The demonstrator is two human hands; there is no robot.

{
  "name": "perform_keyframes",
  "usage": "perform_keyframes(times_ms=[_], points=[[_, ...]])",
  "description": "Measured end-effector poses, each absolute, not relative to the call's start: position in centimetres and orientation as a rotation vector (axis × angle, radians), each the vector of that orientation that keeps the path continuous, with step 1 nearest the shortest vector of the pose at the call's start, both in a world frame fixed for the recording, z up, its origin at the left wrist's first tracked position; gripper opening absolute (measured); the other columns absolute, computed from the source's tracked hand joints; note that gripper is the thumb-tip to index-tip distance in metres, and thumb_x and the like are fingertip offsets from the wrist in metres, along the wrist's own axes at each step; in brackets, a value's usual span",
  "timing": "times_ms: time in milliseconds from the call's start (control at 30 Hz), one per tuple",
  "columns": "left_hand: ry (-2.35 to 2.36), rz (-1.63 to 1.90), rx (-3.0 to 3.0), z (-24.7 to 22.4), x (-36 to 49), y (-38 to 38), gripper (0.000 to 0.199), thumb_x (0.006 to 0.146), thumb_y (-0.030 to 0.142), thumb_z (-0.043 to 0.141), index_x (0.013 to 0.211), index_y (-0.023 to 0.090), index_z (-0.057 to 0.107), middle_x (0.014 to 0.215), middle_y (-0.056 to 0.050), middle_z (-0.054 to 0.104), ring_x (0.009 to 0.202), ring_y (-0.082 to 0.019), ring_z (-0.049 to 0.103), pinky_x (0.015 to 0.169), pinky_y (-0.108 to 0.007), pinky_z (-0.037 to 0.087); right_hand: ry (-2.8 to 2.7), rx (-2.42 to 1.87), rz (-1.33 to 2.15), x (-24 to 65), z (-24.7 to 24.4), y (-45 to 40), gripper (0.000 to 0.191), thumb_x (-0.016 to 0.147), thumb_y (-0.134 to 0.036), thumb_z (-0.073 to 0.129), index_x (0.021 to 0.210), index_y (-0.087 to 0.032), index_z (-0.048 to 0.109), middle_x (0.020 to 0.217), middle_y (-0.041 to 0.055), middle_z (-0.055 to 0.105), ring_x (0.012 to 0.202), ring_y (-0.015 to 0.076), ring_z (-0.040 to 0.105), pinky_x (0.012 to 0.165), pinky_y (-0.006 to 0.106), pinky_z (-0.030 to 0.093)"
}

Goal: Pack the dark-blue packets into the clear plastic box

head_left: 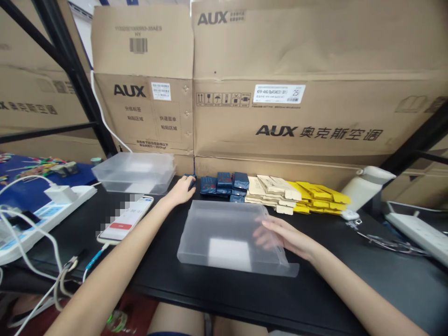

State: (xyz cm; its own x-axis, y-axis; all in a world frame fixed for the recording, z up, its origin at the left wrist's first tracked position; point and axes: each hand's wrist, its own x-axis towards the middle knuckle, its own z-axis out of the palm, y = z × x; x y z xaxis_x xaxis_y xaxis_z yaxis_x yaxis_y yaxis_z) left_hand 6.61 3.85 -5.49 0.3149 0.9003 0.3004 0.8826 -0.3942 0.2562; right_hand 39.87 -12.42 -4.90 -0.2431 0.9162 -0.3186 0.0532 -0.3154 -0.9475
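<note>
A frosted clear plastic box (224,235) lies on the black table (350,284) right in front of me. My right hand (285,238) rests against its right end, some fingers showing through the plastic. My left hand (182,190) reaches to the back, its fingers on a dark blue packet (191,179) at the left end of a row. That row holds dark blue packets (226,184), then beige packets (269,190), then yellow packets (320,196).
A second clear box (135,172) stands at the back left. A phone (126,218) with a cable lies left of my arm, beside a white power strip (42,214). A white bottle (364,184) lies right; another strip (418,231) far right. Cardboard cartons (280,79) wall the back.
</note>
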Motion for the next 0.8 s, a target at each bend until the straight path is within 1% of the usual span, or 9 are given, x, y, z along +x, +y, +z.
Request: perform_keyframes(times_ms=[100,167,233,333,433,567,633,733,800], points=[[1.835,0.642,2.434,-8.0,6.7,5.7,0.048,0.087,0.030,0.049,0.131,0.010,0.046,0.138,-0.025,0.046,0.130,-0.035,0.046,0.104,-0.048,0.041,-1.331,-1.357,1.508,39.6,-5.1,-12.5,0.044,0.075,-0.053,0.074,0.092,-0.019,0.051,0.069,-0.0014,0.066,0.057,0.0138,0.068,0.048,0.022,0.055],[1.950,0.662,2.336,-9.3,6.4,6.2,0.056,0.091,0.036,0.046,0.138,0.006,0.039,0.144,-0.031,0.035,0.134,-0.040,0.041,0.106,-0.051,0.037,-1.396,-1.404,1.403,39.4,-5.4,-12.4,0.044,0.075,-0.055,0.073,0.086,-0.021,0.049,0.056,-0.0072,0.056,0.043,0.0098,0.058,0.038,0.018,0.048],[1.950,0.696,2.313,-10.0,6.2,6.4,0.061,0.093,0.035,0.044,0.143,0.005,0.029,0.148,-0.033,0.027,0.135,-0.041,0.040,0.105,-0.051,0.038,-1.422,-1.433,1.338,39.3,-5.7,-12.4,0.045,0.073,-0.057,0.073,0.084,-0.021,0.047,0.049,-0.0106,0.050,0.036,0.0075,0.050,0.033,0.016,0.042],[1.835,0.835,2.374,-10.2,6.0,6.3,0.058,0.091,0.026,0.046,0.143,0.006,0.029,0.145,-0.030,0.035,0.136,-0.036,0.041,0.107,-0.048,0.039,-1.388,-1.400,1.340,38.9,-5.9,-12.3,0.047,0.072,-0.056,0.073,0.085,-0.022,0.045,0.046,-0.0112,0.051,0.033,0.0070,0.049,0.033,0.014,0.040],[1.735,1.061,2.353,-9.4,5.6,5.9,0.059,0.085,0.022,0.053,0.139,0.009,0.033,0.137,-0.025,0.045,0.133,-0.034,0.045,0.107,-0.048,0.040,-1.318,-1.342,1.347,38.7,-5.8,-12.4,0.049,0.070,-0.051,0.077,0.088,-0.022,0.042,0.044,-0.0093,0.057,0.032,0.0079,0.050,0.032,0.014,0.037],[1.589,1.467,2.140,-7.3,5.7,4.9,0.057,0.082,0.025,0.060,0.133,0.013,0.039,0.135,-0.022,0.050,0.132,-0.034,0.046,0.111,-0.049,0.037,-1.164,-1.353,1.312,38.8,-5.6,-12.4,0.057,0.060,-0.042,0.087,0.093,-0.021,0.044,0.057,-0.0023,0.069,0.040,0.0105,0.060,0.035,0.015,0.042],[1.439,1.589,1.946,-5.9,6.5,3.9,0.056,0.082,0.028,0.063,0.132,0.018,0.039,0.139,-0.019,0.048,0.123,-0.029,0.055,0.108,-0.047,0.042,-1.126,-1.361,1.324,38.8,-5.5,-12.4,0.058,0.058,-0.039,0.088,0.094,-0.020,0.047,0.065,0.0026,0.074,0.049,0.0130,0.066,0.039,0.015,0.045],[1.084,1.646,1.706,-3.6,8.4,1.6,0.053,0.080,0.031,0.066,0.127,0.023,0.043,0.141,-0.015,0.047,0.108,-0.022,0.065,0.101,-0.041,0.048,-1.085,-1.318,1.362,38.5,-5.2,-12.4,0.057,0.061,-0.038,0.087,0.101,-0.020,0.051,0.082,0.0081,0.077,0.066,0.0170,0.073,0.048,0.019,0.053],[0.897,1.474,1.683,-2.5,9.7,-0.3,0.043,0.078,0.031,0.068,0.116,0.020,0.052,0.134,-0.013,0.054,0.107,-0.022,0.065,0.100,-0.041,0.049,-1.065,-1.257,1.385,38.3,-5.0,-12.5,0.055,0.064,-0.038,0.085,0.106,-0.020,0.054,0.095,0.0097,0.076,0.076,0.0184,0.074,0.059,0.023,0.058]])
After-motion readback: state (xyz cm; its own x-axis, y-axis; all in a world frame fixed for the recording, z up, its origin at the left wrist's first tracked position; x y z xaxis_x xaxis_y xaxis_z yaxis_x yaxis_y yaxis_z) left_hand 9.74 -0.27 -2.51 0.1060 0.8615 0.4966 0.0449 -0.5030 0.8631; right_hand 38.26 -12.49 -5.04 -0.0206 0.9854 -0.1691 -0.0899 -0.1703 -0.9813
